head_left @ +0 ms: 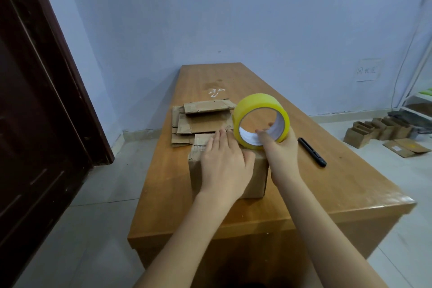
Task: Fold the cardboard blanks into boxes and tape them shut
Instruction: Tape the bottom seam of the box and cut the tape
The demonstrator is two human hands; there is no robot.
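Pressed the left hand [224, 159] flat, fingers straight and together, on the box [254, 175] near the desk [327, 184] front edge. Gripped the tape roll [260, 119] in the right hand [280, 149], fingers curled through its core. Best held the flaps firmly down, drawing tape straight along the seam.

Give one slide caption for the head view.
Left hand flattens brown cardboard box; right hand holds yellow tape roll.
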